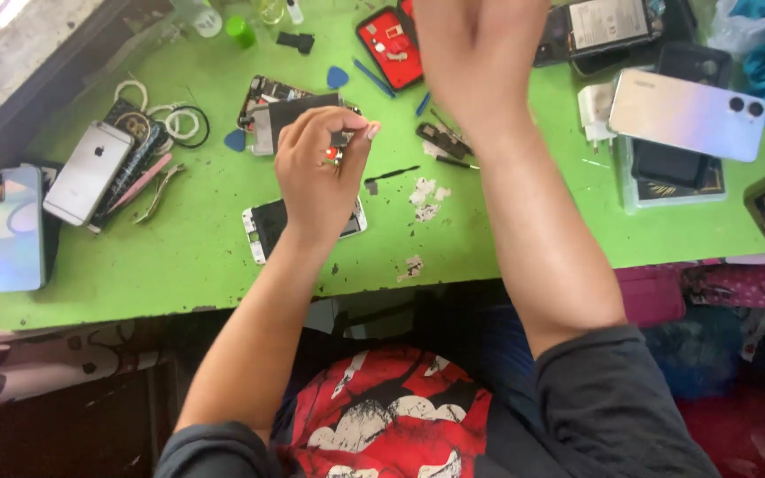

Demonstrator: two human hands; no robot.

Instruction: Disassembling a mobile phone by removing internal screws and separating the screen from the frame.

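Nearest the camera is the person's own lap, a red shirt point(382, 416) with a black and white print, and from it both forearms rise over the green worktable point(205, 257).

At the far left edge a pale blue phone point(16, 227) lies face down, its long axis running away from the camera. Just beside it a silver phone point(87, 173) lies back up, tilted so its top leans to the right, resting on a dark case. Pink-handled tweezers point(142, 183) and small pliers point(159, 190) lie next to it, with coiled white cable point(170, 119) behind.

The left hand point(316, 173) hovers at the middle of the table, fingers curled and thumb pressed toward the fingertips, pinching a small dark component point(341, 139) with a red spot showing under it. The part is too small to tell which way it points. Below the hand a white-framed phone screen point(263, 232) lies flat, long axis left to right, mostly hidden by the wrist. Behind the hand sits an opened phone body point(267, 102) with its boards exposed, and a blue pick point(337, 77) lies beyond.

The right hand point(475, 49) is raised close to the camera and blurred; whether its fingers are spread or closed I cannot tell, and nothing shows in it. A red opened phone point(389, 44) lies behind it.

Farther right a pearly phone point(688, 113) with two lenses rests on a stack, long axis left to right, lenses to the right.
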